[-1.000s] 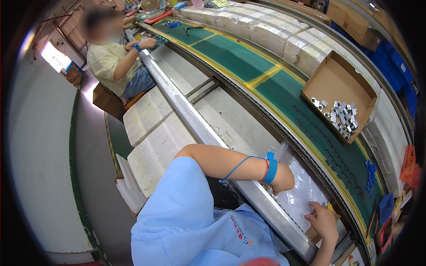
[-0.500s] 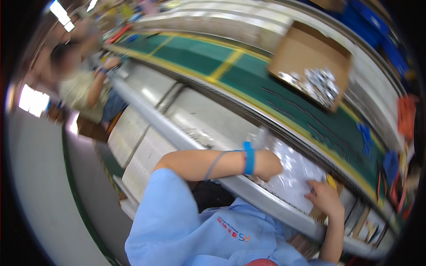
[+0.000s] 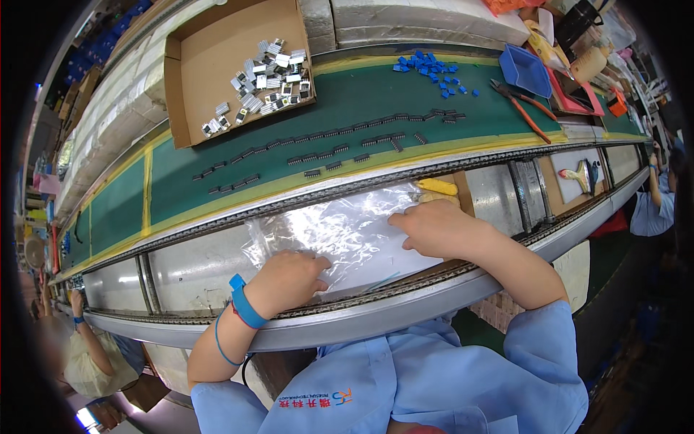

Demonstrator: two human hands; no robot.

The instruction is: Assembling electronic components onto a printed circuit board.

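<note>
A crinkled clear plastic bag [image 3: 347, 235] lies over a white sheet [image 3: 372, 264] on the conveyor in front of me. My left hand [image 3: 285, 282], with a blue wrist strap [image 3: 247, 304], is closed on the bag's left part, fingers bent into the film. My right hand [image 3: 435, 228] rests at the right edge of bag and sheet, its fingers apart and fingertips touching the surface. Just beyond that hand sits a yellow object [image 3: 437, 187], partly hidden. What lies beneath the sheet is mostly covered; a brown cardboard edge [image 3: 463, 194] shows.
On the green bench [image 3: 210, 163] beyond are rows of black chips [image 3: 325, 134], a cardboard box [image 3: 173, 94] of silver heat-sink parts, blue terminal blocks [image 3: 426, 65], orange-handled pliers [image 3: 526, 108] and a blue bin [image 3: 524, 70]. The conveyor's metal rail [image 3: 361, 318] runs before me. Other people work at both ends.
My view has swung right and steadied. My left forearm no longer lies across the picture; the left hand is now at the bag's near left, and the right hand remains at its right edge.
</note>
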